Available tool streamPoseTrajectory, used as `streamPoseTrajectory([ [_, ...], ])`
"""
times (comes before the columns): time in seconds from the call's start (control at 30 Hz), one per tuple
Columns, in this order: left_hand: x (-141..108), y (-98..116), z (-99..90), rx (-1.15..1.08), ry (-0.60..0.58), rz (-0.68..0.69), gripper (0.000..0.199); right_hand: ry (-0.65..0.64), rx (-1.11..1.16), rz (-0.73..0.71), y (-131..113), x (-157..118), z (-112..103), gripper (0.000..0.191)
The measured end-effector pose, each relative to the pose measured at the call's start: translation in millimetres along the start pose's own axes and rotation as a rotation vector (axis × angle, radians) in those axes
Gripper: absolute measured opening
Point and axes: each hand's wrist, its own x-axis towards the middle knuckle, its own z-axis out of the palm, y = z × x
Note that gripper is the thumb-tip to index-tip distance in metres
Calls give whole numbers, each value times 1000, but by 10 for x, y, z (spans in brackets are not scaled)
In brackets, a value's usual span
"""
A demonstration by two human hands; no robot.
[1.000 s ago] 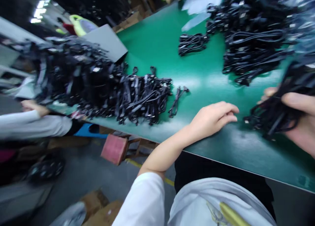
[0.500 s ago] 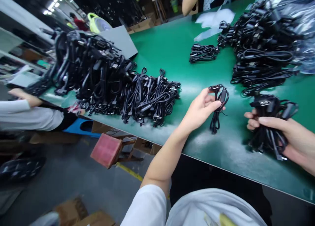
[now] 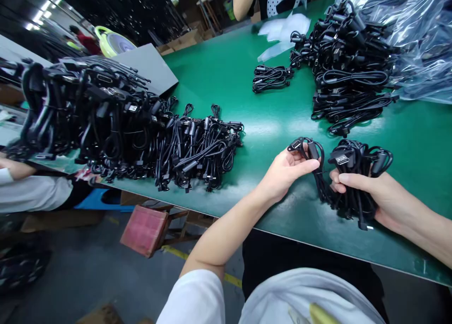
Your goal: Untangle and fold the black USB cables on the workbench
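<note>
Between thumb and fingers, my left hand (image 3: pixel 287 171) pinches one coiled black cable (image 3: pixel 319 173) whose plug end points up. Its lower loops hang against the bunch on the right. My right hand (image 3: pixel 370 190) is closed around a bunch of coiled black cables (image 3: pixel 355 164); a metal USB plug shows at its top. Both hands are over the near part of the green table (image 3: pixel 275 126). Just beyond them lies a pile of coiled black cables (image 3: pixel 349 65). To the left is another, longer heap of black cables (image 3: pixel 197 147).
Clear plastic bags (image 3: pixel 420 41) lie at the back right, near white sheets (image 3: pixel 286 29). A grey box (image 3: pixel 148 67) and a green fan (image 3: pixel 115 41) stand behind the left heap. Below the table edge is a red-topped stool (image 3: pixel 144 230). Other people are at the far side and left.
My two hands have come closer together, so the left hand's cable now meets the right hand's bunch. The camera view has shifted slightly to the right.
</note>
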Motion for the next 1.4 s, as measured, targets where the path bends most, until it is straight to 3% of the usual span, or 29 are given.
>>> streamPoseTrajectory([
  [0.17,-20,19,9,-2,13,-39,39,94,-8,-82,16,11,12,31],
  [0.37,-44,46,38,-13,2,-65,43,84,-66,-148,73,-49,49,27],
  [0.53,-57,37,61,-41,-49,-41,44,133,-64,-125,106,-71,21,30],
  [0.93,-56,2,42,20,-44,-63,47,199,-55,-102,6,-46,72,32],
  [1.13,-54,8,38,-55,36,3,43,163,-146,-150,64,-39,36,32],
  [1.4,-71,15,58,-56,34,15,38,141,-172,-183,95,-38,8,31],
])
